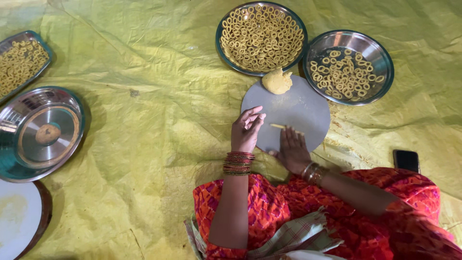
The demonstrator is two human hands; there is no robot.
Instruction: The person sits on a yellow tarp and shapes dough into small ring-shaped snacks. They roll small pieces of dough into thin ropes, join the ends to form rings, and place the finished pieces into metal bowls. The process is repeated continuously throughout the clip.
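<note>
My right hand (291, 148) lies flat, palm down, on a round grey board (303, 108), pressing on a thin yellow strand of dough (279, 126) that sticks out to its left. My left hand (246, 130) hovers at the board's left edge with its fingers loosely curled and apart, holding nothing that I can see. A lump of yellow dough (276, 81) sits on the far edge of the board.
A steel plate (261, 8) heaped with dough rings and a second steel plate (378, 50) with fewer rings stand beyond the board. A lidded steel dish (14, 120), a tray of rings (21, 60) and a white round board (19, 216) are at left. A dark phone (406, 160) lies at right on the yellow sheet (144, 96).
</note>
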